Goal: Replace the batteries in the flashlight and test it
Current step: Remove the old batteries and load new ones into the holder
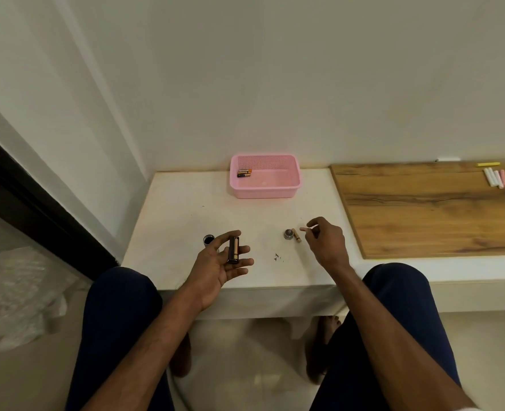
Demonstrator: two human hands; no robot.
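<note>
My left hand (215, 266) is palm up over the white table's front edge and holds a dark cylindrical battery holder (233, 250) between thumb and fingers; copper-coloured cells show in it. The black flashlight body (208, 240) stands on the table just behind that hand, its open end up. To the right, a round grey end cap (288, 234) lies beside a loose battery (297, 235). My right hand (324, 243) hovers just right of them, fingers loosely curled, thumb and forefinger tips close together and apparently holding nothing.
A pink plastic basket (287, 188) stands at the back of the white table (180, 221), with two batteries (244, 172) in its left corner. A wooden board (417, 209) lies to the right with several chalk-like sticks (500, 177). My knees are under the front edge.
</note>
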